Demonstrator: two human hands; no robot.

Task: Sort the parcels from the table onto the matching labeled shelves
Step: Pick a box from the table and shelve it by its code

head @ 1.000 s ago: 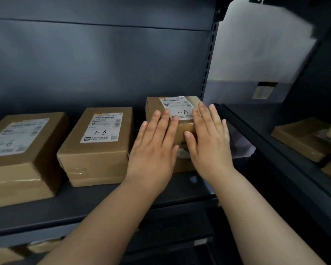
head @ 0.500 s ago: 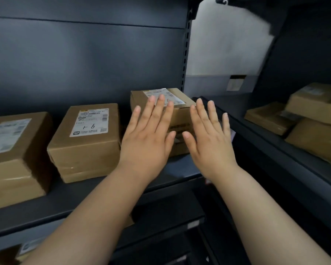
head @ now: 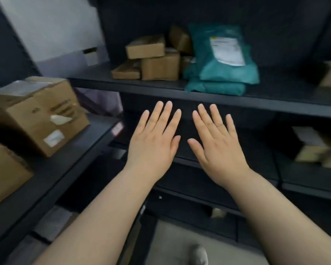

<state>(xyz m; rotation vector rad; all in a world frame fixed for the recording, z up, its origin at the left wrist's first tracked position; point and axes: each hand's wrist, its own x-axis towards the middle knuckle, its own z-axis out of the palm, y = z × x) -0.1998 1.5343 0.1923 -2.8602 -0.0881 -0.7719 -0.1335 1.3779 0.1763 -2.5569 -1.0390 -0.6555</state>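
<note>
Though box labels [head: 53,138] blurred illegible, left hand [head: 153,144] and right hand [head: 216,148] spread flat before the shelf [head: 256,104]

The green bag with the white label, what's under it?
A second green bag lies under the labelled bag, on the shelf. Only its front edge shows; the rest is covered, as is anything behind.

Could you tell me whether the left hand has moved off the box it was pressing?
Yes: the left hand no longer touches the box; it now hangs open to the right of it, off that shelf.
</note>
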